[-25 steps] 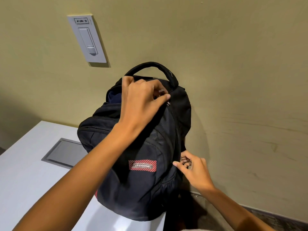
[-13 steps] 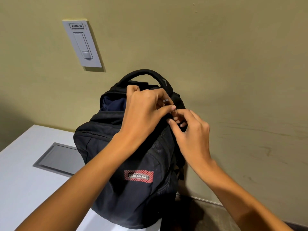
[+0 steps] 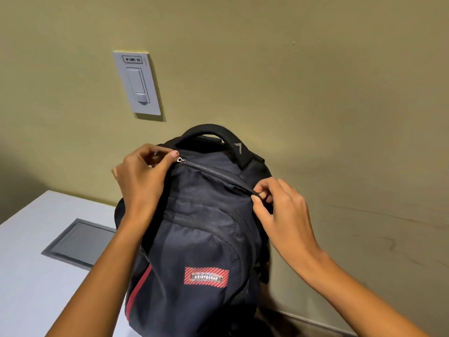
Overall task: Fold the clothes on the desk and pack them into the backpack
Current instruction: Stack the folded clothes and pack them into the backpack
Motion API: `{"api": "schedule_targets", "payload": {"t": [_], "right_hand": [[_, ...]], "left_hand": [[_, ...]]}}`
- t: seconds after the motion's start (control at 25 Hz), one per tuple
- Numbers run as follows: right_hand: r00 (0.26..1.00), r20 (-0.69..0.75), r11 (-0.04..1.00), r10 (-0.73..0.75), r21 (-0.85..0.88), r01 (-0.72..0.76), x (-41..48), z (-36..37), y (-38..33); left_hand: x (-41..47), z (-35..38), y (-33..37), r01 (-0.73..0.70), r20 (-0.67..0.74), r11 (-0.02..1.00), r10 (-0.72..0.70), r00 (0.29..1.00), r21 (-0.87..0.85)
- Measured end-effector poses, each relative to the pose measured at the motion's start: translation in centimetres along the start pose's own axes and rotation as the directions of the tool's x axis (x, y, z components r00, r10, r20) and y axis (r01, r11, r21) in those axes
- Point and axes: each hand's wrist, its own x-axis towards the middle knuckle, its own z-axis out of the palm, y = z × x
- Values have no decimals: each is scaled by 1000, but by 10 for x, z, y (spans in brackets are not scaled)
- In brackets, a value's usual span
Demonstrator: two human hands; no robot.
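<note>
Two hands work on one dark navy fabric backpack (image 3: 199, 239), which stands upright on the white worktop (image 3: 29, 276) against the wall. The left hand's (image 3: 141, 181) fingers (image 3: 170, 155) pinch at its silver zip slider (image 3: 181, 160). The right hand's (image 3: 284, 215) fingers (image 3: 261, 197) pinch the zip line further right. The frame cuts off the backpack's base.

A white rectangular wall switch plate (image 3: 137, 83) with a small printed label sits upper left on a plain olive-beige wall (image 3: 315, 69). A grey recessed rectangular panel (image 3: 80, 242) lies lower left.
</note>
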Motion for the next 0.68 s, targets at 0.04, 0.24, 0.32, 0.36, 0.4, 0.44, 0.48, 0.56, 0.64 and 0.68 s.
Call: {"api": "schedule_targets", "payload": {"t": [0.04,0.24,0.32,0.36,0.4,0.44,0.48,0.56,0.64,0.68], "right_hand": [[1000,-22,1000,-13,-27,12,3,1,-8],[944,-129,950,-304,-118,290,31,22,-54],[940,-49,927,-337,-194,322,48,43,-66],[940,-12,912,-340,-249,326,54,52,-69],[940,10,901,-342,-281,331,61,60,-71],[938,19,899,-345,-281,336,66,66,-71],[936,22,902,-352,-259,345,71,69,-70],[926,26,902,-377,-216,373,74,67,-64],[903,31,874,-429,-237,424,73,62,-55],[888,44,853,-458,-259,453,73,58,-50]], "left_hand": [[0,-2,-1,55,18,997,-54,998,-55],[1,1,6,101,144,990,-85,986,-103],[2,3,6,101,143,990,-86,986,-101],[3,3,6,94,140,991,-80,987,-97],[4,3,6,84,133,992,-71,989,-92],[5,4,5,77,122,993,-66,990,-88],[6,4,4,78,106,994,-69,992,-82],[9,3,0,98,60,993,-94,994,-62],[18,-2,-15,148,-4,988,-148,989,-46],[23,-6,-26,186,-37,982,-188,981,-41]]}}
